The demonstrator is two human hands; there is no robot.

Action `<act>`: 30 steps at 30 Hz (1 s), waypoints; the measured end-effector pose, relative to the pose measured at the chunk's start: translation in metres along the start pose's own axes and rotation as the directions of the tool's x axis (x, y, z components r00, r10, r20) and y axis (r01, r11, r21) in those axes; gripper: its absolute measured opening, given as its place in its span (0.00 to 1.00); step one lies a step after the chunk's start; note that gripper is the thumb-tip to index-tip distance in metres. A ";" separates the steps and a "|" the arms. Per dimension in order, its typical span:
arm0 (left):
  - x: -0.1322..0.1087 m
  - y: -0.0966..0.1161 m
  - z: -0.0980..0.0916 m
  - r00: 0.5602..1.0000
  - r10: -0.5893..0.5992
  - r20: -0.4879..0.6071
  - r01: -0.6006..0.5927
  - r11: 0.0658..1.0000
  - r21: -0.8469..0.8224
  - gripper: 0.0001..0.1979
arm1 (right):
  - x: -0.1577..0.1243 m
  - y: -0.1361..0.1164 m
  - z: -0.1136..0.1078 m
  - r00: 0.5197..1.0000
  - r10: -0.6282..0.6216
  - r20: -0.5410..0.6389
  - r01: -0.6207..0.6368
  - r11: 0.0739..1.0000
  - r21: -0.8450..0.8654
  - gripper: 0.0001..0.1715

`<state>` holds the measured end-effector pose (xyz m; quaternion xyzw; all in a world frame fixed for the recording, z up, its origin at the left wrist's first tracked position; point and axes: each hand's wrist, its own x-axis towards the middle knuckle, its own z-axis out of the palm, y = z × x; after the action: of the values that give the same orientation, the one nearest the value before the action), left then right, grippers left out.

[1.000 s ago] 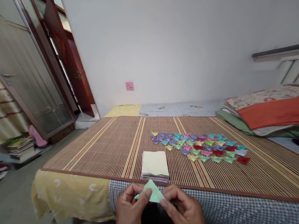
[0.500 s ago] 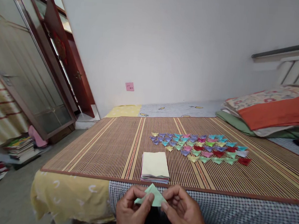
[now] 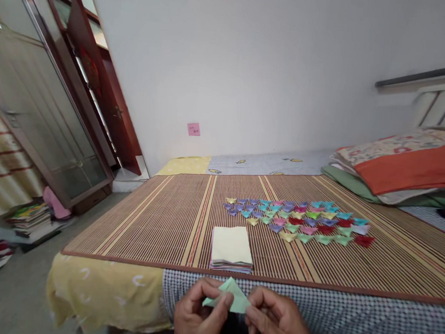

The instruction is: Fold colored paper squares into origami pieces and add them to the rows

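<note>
A light green piece of paper (image 3: 238, 301), folded into a triangle with its peak upward, is held between my hands in front of the bed edge. My left hand (image 3: 201, 312) pinches its left part, thumb across the front face. At the right corner, my right hand (image 3: 276, 319) grips the paper between thumb and curled fingers. Just beyond lies a stack of paper sheets (image 3: 232, 245), pale yellow on top. Farther right, several rows of small folded paper boats (image 3: 296, 221) in many colours rest on the striped mat (image 3: 142, 222).
The mat covers a bed with a yellow cloth (image 3: 108, 292) and a checked cloth hanging over the front. Folded bedding (image 3: 411, 164) is piled at the right. A pink note (image 3: 193, 129) sticks to the wall. Books (image 3: 31, 218) lie at the left by the door.
Both hands and the green paper have shifted slightly right and down. My right thumb and fingers have closed more tightly on the right corner.
</note>
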<state>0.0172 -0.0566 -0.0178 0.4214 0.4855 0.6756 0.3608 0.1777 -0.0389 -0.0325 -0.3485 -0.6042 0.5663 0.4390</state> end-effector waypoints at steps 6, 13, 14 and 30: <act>-0.002 -0.003 0.000 0.990 0.077 0.122 -0.083 0.996 0.042 0.18 | 0.005 -0.021 0.002 0.988 -0.131 -0.081 0.111 0.971 -0.211 0.14; -0.003 -0.001 0.000 0.990 0.019 0.140 -0.026 0.998 0.053 0.19 | 0.010 -0.027 0.010 0.974 -0.191 -0.120 0.156 0.955 -0.250 0.16; -0.002 0.000 0.000 0.990 0.014 0.143 -0.021 0.998 0.051 0.19 | 0.010 -0.026 0.010 0.976 -0.180 -0.119 0.148 0.959 -0.240 0.17; -0.005 0.007 0.004 0.962 -0.205 0.179 0.237 0.955 -0.178 0.24 | 0.009 -0.017 0.010 0.964 -0.160 -0.214 0.119 0.973 -0.196 0.19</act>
<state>0.0221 -0.0617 -0.0116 0.3789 0.4297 0.6401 0.5119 0.1665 -0.0368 -0.0143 -0.4062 -0.6219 0.4327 0.5109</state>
